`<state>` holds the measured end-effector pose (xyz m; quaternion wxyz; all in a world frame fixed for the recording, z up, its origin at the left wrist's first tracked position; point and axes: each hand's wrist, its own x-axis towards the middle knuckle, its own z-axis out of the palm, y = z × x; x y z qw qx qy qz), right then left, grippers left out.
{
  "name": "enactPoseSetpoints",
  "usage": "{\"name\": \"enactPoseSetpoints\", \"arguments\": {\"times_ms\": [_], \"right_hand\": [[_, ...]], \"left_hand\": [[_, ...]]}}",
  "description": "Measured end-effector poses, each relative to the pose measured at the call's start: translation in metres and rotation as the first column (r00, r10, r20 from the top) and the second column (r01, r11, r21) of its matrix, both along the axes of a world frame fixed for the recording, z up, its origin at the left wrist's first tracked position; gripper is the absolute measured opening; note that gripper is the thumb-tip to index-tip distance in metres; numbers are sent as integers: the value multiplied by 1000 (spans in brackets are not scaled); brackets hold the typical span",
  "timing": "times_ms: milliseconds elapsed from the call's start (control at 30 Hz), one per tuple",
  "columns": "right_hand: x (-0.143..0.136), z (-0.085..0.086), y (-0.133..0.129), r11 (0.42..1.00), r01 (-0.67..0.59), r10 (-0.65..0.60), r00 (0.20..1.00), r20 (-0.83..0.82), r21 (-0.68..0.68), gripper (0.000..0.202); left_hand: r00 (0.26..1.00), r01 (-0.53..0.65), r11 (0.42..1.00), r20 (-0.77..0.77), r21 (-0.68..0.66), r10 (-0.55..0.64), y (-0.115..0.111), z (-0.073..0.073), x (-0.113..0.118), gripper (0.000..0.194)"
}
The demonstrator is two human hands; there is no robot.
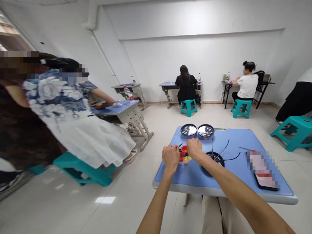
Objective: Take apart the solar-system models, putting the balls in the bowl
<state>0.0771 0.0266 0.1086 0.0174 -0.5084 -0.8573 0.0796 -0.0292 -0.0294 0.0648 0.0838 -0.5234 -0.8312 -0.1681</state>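
Both hands are over a clear plastic container [183, 162] on the desk, which holds red cups [184, 149] and small yellow pieces [186, 159]. My left hand [170, 157] is closed at the container's left side. A short dark thin piece shows by its fingertips, but I cannot tell if it is gripped. Closed too, with its fingers bent down out of sight, my right hand [194, 149] is at the container's right side. Under my right forearm sits a round black dish [207, 170], with several thin dark wires [225, 160] sticking out of it.
Two round black tins [188, 131] stand at the back of the blue desk [234, 143]. A phone [264, 172] lies at the right, near a thin pointed tool [247, 149]. Other people sit at desks ahead and left; a green stool [293, 131] stands right.
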Motion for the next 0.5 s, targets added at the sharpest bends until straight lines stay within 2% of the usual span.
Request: {"name": "enactPoseSetpoints", "arguments": {"times_ms": [300, 400, 500], "right_hand": [[-13, -3, -8, 1000, -20, 20, 1000, 0, -2, 20], [-12, 2, -14, 999, -32, 32, 999, -4, -11, 20], [-6, 16, -21, 999, -35, 35, 999, -3, -12, 19]], "left_hand": [[993, 5, 996, -117, -93, -16, 4, -1, -1, 39], [990, 28, 992, -135, -121, -44, 4, 0, -1, 38], [989, 37, 992, -136, -122, -53, 4, 4, -2, 37]]}}
